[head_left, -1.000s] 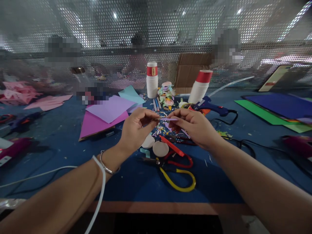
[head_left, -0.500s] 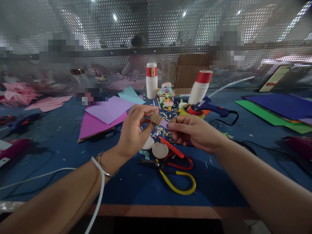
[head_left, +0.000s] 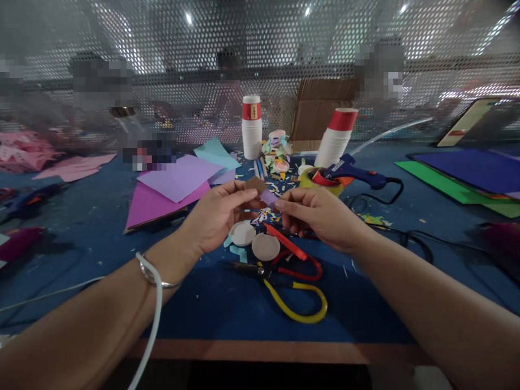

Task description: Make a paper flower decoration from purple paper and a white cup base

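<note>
Between thumb and fingers, my left hand (head_left: 217, 214) pinches a small piece of brown cardboard (head_left: 254, 184). My right hand (head_left: 320, 216) grips the right end of a small purple paper strip (head_left: 268, 197), which meets the cardboard's lower right edge. I cannot tell whether the two are stuck together. Below the hands lie two white paper discs (head_left: 266, 247) and scissors (head_left: 296, 311) with one yellow and one red handle. A red-orange tool (head_left: 286, 241) lies across the scissors' red handle. Paper scraps (head_left: 264, 218) are scattered beneath my fingers.
Two stacks of paper cups (head_left: 252, 135) (head_left: 338, 138) stand at the back by a cardboard sheet (head_left: 323, 111). A blue glue gun (head_left: 357, 174) rests on a yellow tape roll (head_left: 325, 186). Coloured paper sheets (head_left: 181, 176) lie left, blue and green ones (head_left: 455, 184) right.
The cardboard has turned from its ridged side to a smooth brown face. My left hand has rotated and shifted left and slightly down. My right hand keeps its pinch on the purple paper.
</note>
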Demonstrator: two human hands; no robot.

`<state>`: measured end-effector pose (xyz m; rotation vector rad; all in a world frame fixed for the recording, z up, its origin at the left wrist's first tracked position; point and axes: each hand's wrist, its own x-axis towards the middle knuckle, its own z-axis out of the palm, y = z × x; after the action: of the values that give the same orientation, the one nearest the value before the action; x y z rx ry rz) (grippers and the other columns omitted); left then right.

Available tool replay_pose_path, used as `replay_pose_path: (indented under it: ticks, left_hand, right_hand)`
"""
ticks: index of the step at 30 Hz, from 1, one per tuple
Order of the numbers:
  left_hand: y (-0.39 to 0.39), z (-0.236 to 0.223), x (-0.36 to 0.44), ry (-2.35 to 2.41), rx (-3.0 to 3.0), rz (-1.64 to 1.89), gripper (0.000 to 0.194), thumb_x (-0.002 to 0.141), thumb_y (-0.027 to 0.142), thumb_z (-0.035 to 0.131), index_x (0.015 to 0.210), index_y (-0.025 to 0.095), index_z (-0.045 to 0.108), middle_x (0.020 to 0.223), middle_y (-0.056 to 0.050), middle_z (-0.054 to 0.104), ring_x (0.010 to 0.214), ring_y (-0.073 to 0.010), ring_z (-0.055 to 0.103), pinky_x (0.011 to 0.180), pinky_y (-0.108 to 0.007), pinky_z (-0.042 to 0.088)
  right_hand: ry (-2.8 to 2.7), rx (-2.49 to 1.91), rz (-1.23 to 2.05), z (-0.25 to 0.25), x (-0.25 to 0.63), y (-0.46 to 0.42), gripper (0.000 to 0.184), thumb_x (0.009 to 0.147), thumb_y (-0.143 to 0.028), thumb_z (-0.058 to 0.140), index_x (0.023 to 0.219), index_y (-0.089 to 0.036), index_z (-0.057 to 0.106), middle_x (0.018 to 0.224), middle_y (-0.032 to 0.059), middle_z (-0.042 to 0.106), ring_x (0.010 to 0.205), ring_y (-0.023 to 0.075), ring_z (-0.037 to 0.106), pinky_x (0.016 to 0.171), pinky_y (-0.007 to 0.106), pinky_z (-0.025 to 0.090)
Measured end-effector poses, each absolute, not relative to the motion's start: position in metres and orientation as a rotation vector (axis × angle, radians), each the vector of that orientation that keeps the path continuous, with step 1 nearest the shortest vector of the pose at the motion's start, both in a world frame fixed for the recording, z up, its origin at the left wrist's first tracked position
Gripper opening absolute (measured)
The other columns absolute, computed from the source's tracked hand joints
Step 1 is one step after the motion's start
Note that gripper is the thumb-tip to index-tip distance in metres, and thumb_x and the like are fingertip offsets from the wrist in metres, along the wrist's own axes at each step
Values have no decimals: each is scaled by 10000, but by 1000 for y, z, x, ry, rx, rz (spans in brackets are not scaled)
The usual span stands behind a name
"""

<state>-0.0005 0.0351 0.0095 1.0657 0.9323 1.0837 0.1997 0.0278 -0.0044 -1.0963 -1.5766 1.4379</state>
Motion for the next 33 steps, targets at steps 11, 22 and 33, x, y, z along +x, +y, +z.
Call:
replay_pose_path:
  ticks: [11, 22, 33]
  left_hand:
    - [70, 38, -75, 1321, 1867, 257, 258, 743, 335, 719, 966, 206, 723, 895, -43, 742, 705, -153, 627, 631, -267, 462]
    - [87, 24, -87, 1677, 2356, -131, 434, 745, 396, 644, 1105, 154, 667, 937, -84, 701, 802, -212, 634, 688, -289, 430]
    - [92, 12, -82, 1568, 2351, -185, 447, 753, 366, 635, 1142, 146, 639, 984, -89, 689, 849, -214, 627, 712, -289, 438]
  right_hand:
    - [-1849, -1245, 964, -8, 211, 36, 251, 902, -412, 623, 781, -192, 626, 645, 2, 638, 533, 109, 559, 519, 266, 448]
    - [-2022, -1326, 468, -4, 223, 42, 199, 897, -331, 586, 774, -193, 660, 654, 23, 669, 573, 142, 561, 565, 298, 389]
    - [-2121, -1365, 262, -3, 225, 43, 202, 902, -318, 585, 738, -213, 642, 621, 3, 668, 501, 116, 491, 521, 283, 350]
